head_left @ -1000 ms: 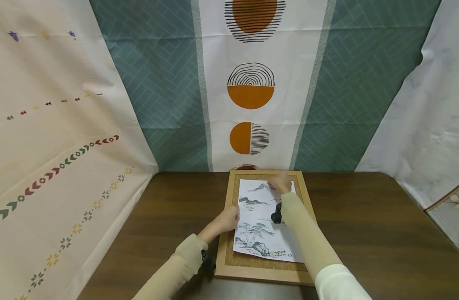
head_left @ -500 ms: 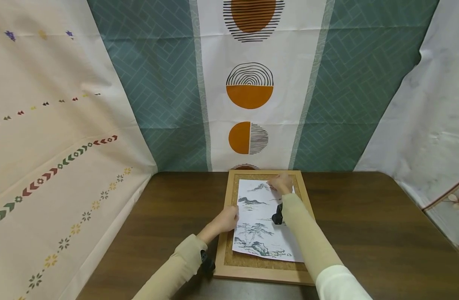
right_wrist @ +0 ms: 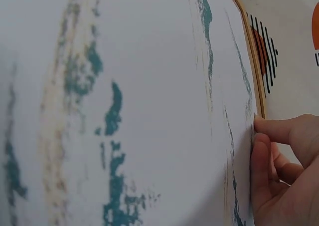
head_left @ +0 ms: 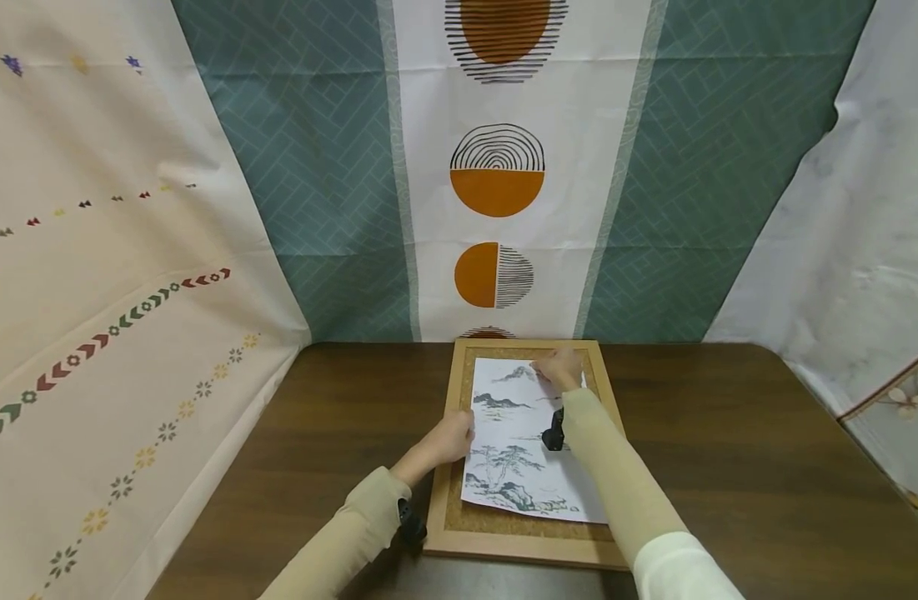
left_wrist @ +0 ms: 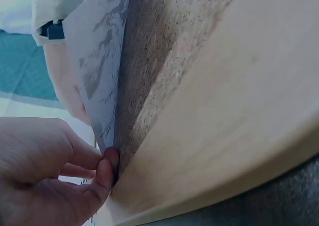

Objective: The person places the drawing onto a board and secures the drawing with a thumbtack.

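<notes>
A white sheet of paper printed with a landscape of mountains and pines lies over a wood-framed cork board. My left hand pinches the sheet's left edge between thumb and fingers; in the left wrist view that hand grips the paper just above the cork. At the sheet's top edge, my right hand pinches the paper, as the right wrist view also shows with thumb and fingers of the hand on its edge. The right forearm hides the sheet's right part.
The board rests on a dark brown wooden table, its far edge near a hanging cloth with orange and black circles. Patterned cream cloth hangs at the left and pale cloth at the right.
Both hands keep their hold on the paper, with almost no movement. The whole head view has shifted slightly, so everything appears a little further left.
</notes>
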`<state>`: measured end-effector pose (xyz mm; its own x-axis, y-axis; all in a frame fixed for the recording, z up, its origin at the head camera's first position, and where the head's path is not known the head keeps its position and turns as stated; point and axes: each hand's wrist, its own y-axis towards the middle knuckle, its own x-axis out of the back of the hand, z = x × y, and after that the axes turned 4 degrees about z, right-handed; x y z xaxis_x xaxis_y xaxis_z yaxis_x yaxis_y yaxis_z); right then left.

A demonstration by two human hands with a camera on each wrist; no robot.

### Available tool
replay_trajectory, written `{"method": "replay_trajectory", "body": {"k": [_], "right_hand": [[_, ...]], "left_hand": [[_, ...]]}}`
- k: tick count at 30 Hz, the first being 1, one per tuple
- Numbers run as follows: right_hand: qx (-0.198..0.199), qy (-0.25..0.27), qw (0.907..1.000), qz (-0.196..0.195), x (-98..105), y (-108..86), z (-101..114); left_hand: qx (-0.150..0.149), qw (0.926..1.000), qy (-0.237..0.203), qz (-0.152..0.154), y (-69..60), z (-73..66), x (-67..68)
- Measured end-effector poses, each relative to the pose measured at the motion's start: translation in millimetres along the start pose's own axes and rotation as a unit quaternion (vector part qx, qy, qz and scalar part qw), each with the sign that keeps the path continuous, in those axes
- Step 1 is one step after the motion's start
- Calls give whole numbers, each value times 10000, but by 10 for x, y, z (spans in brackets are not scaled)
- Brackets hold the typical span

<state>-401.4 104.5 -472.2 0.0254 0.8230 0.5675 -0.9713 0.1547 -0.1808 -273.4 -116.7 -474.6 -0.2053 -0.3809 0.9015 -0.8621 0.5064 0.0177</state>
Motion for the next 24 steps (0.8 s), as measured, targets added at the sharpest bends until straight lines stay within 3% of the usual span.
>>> {"method": "replay_trajectory", "body": {"k": [4, 7, 15, 21, 24], "right_hand": [[185, 199, 9994, 222, 52, 0, 14], [304, 562, 9962, 599, 107, 12, 11], [364, 1367, 9772, 1583, 243, 72, -87], [405, 1622, 9705, 1739, 344, 82, -83], [365, 1653, 9707, 1706, 391, 92, -123]], "left_hand": [[11, 9996, -282, -8, 7, 13, 37], [116, 9985, -533, -85, 7, 27, 58], [322, 9960, -722, -427, 2, 46, 84], [610, 9921, -823, -728, -3, 121, 134], [609, 9899, -954, -850, -12, 171, 146]]}}
